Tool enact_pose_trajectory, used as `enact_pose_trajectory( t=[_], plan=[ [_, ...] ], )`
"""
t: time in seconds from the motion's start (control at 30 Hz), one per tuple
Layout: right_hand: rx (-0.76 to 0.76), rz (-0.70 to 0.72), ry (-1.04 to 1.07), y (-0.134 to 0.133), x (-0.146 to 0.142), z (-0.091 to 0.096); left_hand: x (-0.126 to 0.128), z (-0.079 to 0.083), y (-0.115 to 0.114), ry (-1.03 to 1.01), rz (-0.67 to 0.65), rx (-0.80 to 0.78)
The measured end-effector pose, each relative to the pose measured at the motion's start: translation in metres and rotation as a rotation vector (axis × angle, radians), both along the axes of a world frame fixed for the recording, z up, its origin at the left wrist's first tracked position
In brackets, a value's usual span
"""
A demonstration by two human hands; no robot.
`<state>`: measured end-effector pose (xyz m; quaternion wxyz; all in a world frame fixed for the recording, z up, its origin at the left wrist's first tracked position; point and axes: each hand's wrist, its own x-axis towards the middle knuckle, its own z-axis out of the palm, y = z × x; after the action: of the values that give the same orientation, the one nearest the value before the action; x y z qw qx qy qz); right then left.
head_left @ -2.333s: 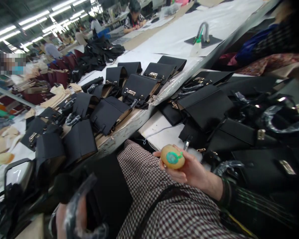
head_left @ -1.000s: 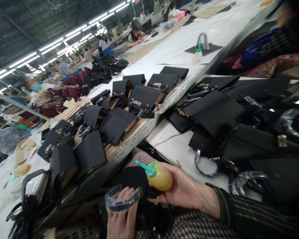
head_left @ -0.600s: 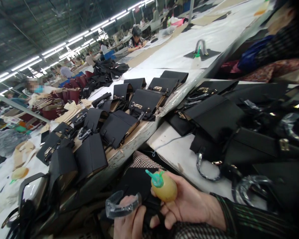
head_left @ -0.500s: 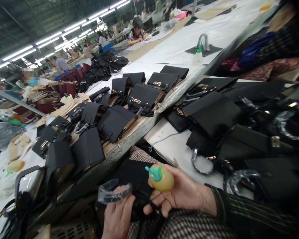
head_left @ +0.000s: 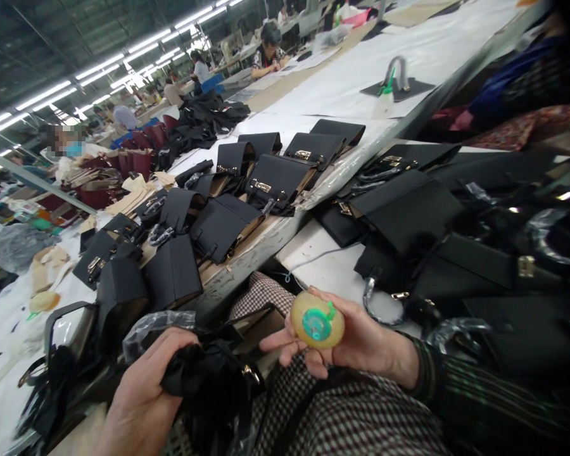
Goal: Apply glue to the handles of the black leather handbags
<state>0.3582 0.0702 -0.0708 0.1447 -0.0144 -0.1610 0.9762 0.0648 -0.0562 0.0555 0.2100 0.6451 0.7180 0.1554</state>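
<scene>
the left hand (head_left: 145, 386) is closed around the bunched edge of a soft black bag (head_left: 209, 380), pinching the matte material between thumb and fingers over the lap. a curved handle in clear, crinkled plastic wrap (head_left: 159, 324) pokes out behind the knuckles, and a small shiny gold-toned fitting sits on the bag's right side. the dark folds swallow detail, so it is hard to tell which panel is gripped. the right hand (head_left: 361, 335) curls around a rounded, amber-yellow squeeze bottle (head_left: 316, 320), its smooth green cap turned toward the viewer; some fingers reach out beneath it, near the bag.

a checked cloth (head_left: 356, 418) in dark and pale squares covers the lap. on the table beyond, boxy black bags (head_left: 225, 225) with crisp flaps and gold-toned clasps stand and lean closely together, beside flat tan pieces (head_left: 130, 199) and over a glossy white sheet (head_left: 332, 82).
</scene>
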Motion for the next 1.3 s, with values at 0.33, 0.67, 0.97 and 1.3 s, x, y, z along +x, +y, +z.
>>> enact_pose_trajectory(
  t=[0.33, 0.67, 0.97, 1.3],
  plan=[
    [-0.148, 0.140, -0.040, 0.006, -0.015, -0.046, 0.042, -0.105, 0.036, 0.008, -0.146, 0.273],
    [-0.217, 0.090, -0.002, 0.005, -0.019, -0.049, 0.017, -0.143, 0.014, -0.041, -0.234, 0.088],
    [-0.220, 0.080, -0.033, 0.001, -0.025, -0.053, 0.045, -0.118, 0.007, -0.293, 0.074, -0.332],
    [-0.105, 0.048, -0.146, 0.016, -0.003, -0.032, 0.026, -0.101, 0.004, -0.197, 0.119, -0.182]
  ],
)
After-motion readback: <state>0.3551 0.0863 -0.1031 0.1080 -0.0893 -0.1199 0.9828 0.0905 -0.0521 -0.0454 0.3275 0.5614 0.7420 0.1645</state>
